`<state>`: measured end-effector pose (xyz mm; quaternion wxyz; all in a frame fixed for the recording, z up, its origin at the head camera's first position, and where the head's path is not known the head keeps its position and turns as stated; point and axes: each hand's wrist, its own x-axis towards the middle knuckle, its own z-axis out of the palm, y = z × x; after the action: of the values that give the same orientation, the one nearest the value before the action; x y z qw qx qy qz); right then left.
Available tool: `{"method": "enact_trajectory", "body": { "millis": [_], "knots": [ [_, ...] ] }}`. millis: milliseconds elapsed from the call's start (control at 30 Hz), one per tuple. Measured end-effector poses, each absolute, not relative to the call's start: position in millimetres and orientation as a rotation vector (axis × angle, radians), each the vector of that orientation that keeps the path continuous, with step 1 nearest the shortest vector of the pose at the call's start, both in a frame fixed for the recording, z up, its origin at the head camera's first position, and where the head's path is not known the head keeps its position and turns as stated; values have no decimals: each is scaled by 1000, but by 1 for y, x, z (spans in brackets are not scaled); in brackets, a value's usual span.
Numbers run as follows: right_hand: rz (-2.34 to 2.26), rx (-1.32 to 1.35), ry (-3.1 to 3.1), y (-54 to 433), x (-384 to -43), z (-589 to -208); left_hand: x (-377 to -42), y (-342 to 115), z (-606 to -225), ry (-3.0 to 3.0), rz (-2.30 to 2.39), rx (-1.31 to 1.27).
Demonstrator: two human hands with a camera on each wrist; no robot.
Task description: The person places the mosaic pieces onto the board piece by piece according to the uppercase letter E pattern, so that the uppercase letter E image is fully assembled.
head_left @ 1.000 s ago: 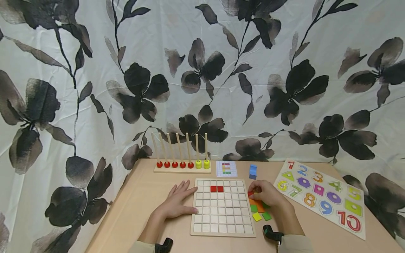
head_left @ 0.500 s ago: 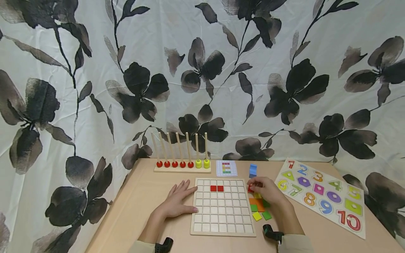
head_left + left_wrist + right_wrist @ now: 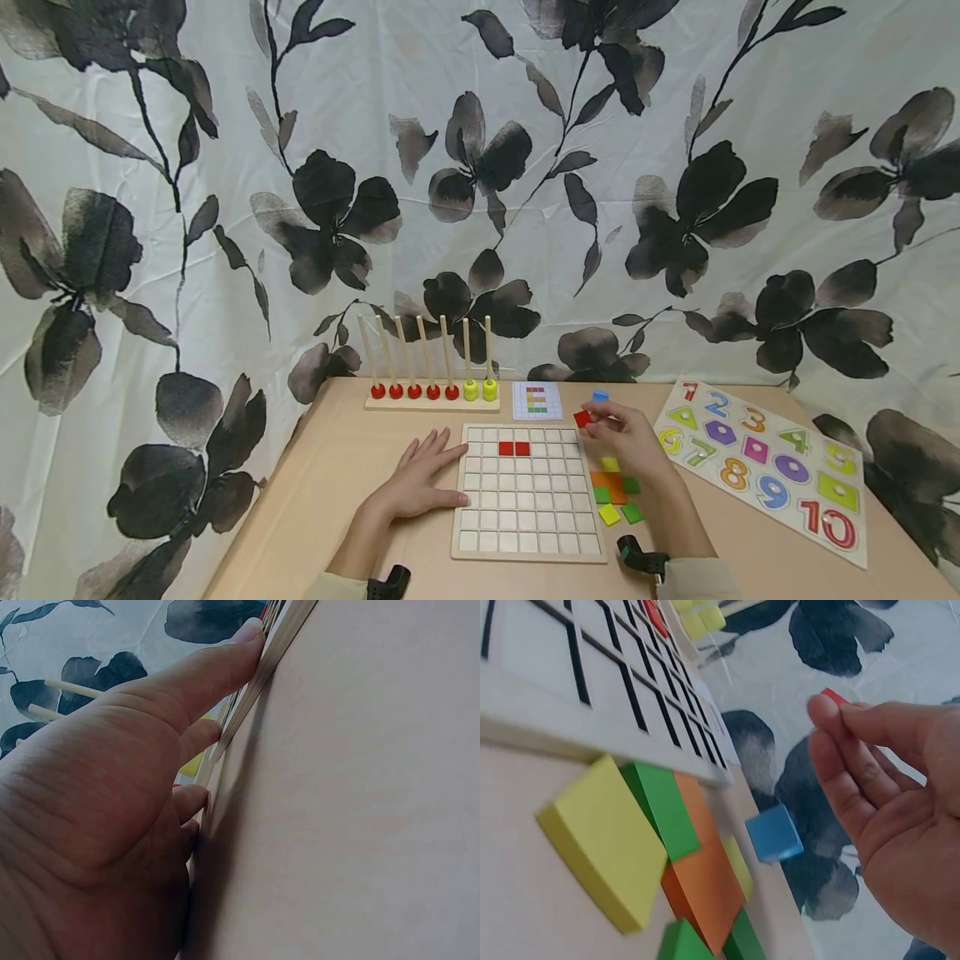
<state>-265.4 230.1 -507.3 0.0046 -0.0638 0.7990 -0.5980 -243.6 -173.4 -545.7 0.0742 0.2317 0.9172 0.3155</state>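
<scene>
White square wood-framed grid board (image 3: 528, 502) near centre; red-and-yellow wooden bead rack (image 3: 432, 403) far left; white rectangular number sheet (image 3: 752, 478) right.

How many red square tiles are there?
3 red square tiles: two side by side on the white gridded wooden board, one pinched in the right hand; others may be hidden.

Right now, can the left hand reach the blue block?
Probably not: the left hand touches the board from the left, and the right hand, pinching a red tile, is in front of the blue block.

head view forward, wrist views close; board (image 3: 527, 500) shared
</scene>
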Motion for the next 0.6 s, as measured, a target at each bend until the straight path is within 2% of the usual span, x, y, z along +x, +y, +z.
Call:
{"method": "enact_trajectory", "body": {
  "millis": [600],
  "knots": [
    [-2123,-34,2414,185,-271,-508,-244,-173,-544,2755,937,695]
  ]
}}
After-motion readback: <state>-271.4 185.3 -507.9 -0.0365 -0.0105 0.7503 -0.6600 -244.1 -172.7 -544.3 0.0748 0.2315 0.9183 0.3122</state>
